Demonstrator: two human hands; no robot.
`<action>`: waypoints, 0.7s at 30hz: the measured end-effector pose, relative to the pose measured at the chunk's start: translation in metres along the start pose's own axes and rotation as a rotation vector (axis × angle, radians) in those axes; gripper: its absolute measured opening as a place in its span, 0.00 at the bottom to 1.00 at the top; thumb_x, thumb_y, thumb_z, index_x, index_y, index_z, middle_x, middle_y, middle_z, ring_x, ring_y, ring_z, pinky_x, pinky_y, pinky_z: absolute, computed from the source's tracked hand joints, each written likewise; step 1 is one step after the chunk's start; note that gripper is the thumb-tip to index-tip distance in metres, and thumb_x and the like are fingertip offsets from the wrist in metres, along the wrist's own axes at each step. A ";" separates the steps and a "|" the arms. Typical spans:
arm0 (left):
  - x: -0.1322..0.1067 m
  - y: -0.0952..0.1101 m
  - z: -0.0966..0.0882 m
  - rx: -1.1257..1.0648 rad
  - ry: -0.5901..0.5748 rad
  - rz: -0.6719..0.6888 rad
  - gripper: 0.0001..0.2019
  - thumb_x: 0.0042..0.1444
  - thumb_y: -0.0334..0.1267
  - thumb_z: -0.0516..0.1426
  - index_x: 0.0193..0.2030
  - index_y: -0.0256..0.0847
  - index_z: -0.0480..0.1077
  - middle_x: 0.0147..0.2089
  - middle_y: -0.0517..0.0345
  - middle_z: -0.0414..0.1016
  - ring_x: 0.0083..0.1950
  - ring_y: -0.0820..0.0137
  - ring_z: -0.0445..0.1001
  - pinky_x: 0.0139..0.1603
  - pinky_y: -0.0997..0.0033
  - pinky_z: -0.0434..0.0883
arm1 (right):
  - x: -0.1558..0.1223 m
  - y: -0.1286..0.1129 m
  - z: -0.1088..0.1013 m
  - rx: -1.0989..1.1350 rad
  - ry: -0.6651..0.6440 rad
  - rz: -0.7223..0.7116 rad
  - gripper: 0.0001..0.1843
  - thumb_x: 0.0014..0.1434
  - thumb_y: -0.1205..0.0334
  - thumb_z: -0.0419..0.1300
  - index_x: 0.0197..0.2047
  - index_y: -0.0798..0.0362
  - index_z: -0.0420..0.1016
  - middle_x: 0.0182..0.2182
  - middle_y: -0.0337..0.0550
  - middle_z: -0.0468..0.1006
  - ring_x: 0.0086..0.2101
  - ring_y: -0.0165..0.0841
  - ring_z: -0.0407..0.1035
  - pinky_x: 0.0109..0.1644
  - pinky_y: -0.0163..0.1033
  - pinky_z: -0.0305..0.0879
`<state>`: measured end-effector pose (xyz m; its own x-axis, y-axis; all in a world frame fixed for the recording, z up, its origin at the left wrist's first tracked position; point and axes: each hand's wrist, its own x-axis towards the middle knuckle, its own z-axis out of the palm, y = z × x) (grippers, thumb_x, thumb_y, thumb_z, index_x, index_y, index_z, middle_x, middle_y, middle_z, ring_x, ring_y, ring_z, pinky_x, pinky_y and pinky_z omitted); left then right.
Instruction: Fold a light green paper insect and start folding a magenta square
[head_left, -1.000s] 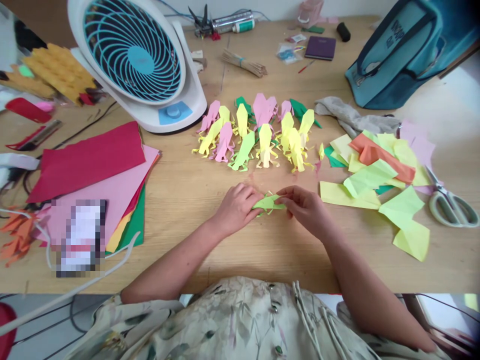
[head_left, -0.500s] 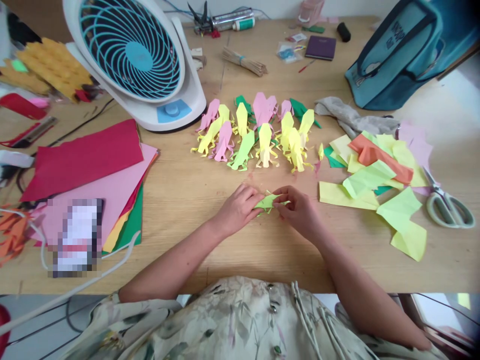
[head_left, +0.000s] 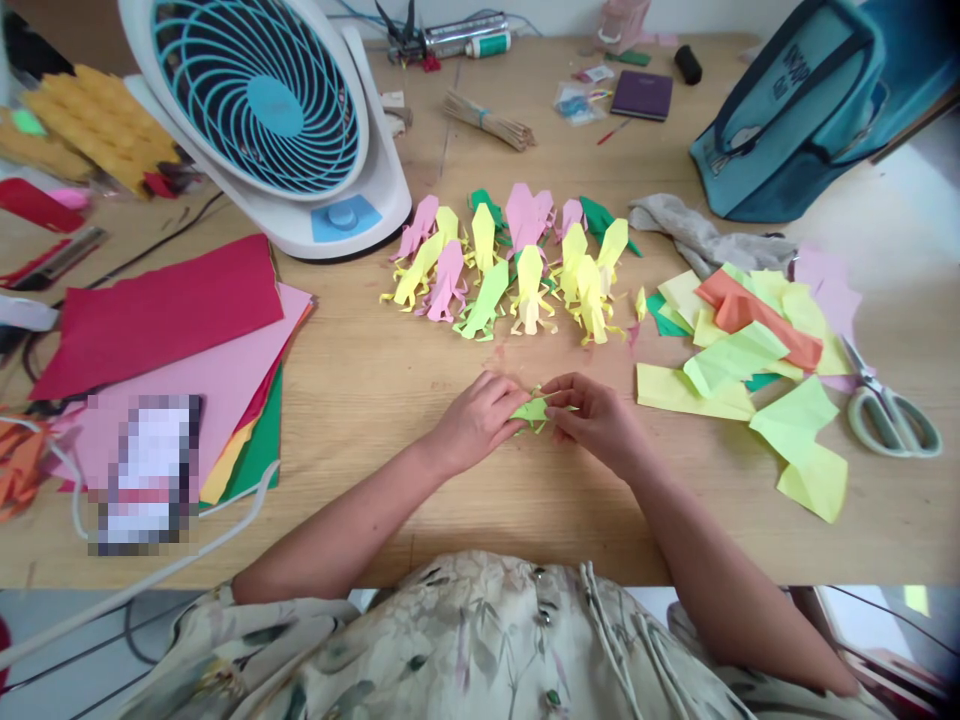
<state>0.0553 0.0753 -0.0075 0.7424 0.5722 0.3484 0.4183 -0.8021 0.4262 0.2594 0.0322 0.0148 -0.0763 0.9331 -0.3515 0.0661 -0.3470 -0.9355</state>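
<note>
A light-green folded paper figure point(head_left: 533, 411) with thin legs is held between my two hands just above the wooden table. My left hand point(head_left: 480, 422) pinches its left end, fingers closed over it. With thumb and forefinger, my right hand point(head_left: 592, 418) grips the right end; my fingertips hide part of the paper. Beyond my hands stand several finished-looking folded paper figures with legs: a yellow one point(head_left: 529, 290), a pink one point(head_left: 448, 282) and a light-green one point(head_left: 486, 302) are among the nearest.
Loose paper pieces point(head_left: 735, 360) and scissors point(head_left: 892, 405) lie to the right. At left are stacked coloured sheets point(head_left: 172, 315), a phone point(head_left: 150, 470) with a white cable, and a fan point(head_left: 337, 215). A blue bag point(head_left: 787, 120) stands at the back right.
Both hands stay in almost the same place with the green paper figure. Its small legs show at a slightly different angle. The whole view has shifted slightly.
</note>
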 end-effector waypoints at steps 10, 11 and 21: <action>0.000 0.002 0.001 0.044 0.032 0.007 0.09 0.66 0.35 0.56 0.51 0.35 0.70 0.45 0.48 0.73 0.47 0.63 0.69 0.49 0.62 0.71 | -0.001 0.002 0.001 0.126 -0.069 0.004 0.20 0.52 0.53 0.67 0.45 0.52 0.70 0.30 0.38 0.79 0.23 0.25 0.71 0.28 0.32 0.62; 0.000 0.002 0.001 0.049 0.040 0.008 0.09 0.66 0.35 0.56 0.51 0.35 0.70 0.45 0.48 0.74 0.47 0.63 0.69 0.49 0.62 0.71 | -0.001 0.002 0.001 0.119 -0.061 0.000 0.21 0.52 0.52 0.67 0.45 0.52 0.70 0.30 0.38 0.79 0.23 0.25 0.70 0.28 0.33 0.63; -0.002 0.005 0.001 0.043 0.066 -0.017 0.11 0.66 0.34 0.55 0.53 0.37 0.71 0.45 0.50 0.75 0.48 0.64 0.70 0.48 0.63 0.72 | -0.004 -0.005 0.002 0.072 -0.079 0.013 0.22 0.52 0.51 0.66 0.46 0.53 0.70 0.31 0.41 0.79 0.25 0.28 0.72 0.28 0.34 0.62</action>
<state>0.0565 0.0704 -0.0070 0.6992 0.5948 0.3967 0.4539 -0.7980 0.3965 0.2578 0.0300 0.0208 -0.1539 0.9192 -0.3624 -0.0034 -0.3673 -0.9301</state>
